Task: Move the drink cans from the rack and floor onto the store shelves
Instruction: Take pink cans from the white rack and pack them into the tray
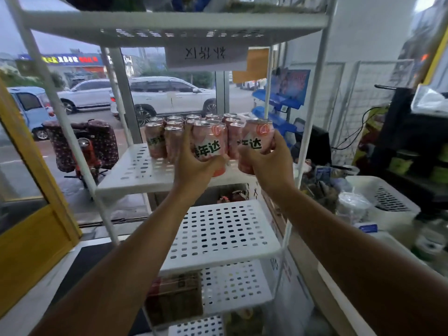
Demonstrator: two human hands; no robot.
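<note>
A white perforated rack (135, 170) stands before a window, with several pink drink cans (155, 139) grouped on its upper shelf. My left hand (194, 168) grips one pink can (209, 141) from below, at the front of that group. My right hand (269, 163) grips a second pink can (257, 137) just to the right, tilted slightly and held at the shelf's front right corner. Both arms reach up and forward. The shelf below (223, 234) is bare.
A cardboard box (174, 297) sits on a low shelf of the rack. To the right stands a counter with a white basket (383, 202), plastic cups and clutter. A yellow door frame (29, 170) is at the left. Cars and a scooter stand outside the window.
</note>
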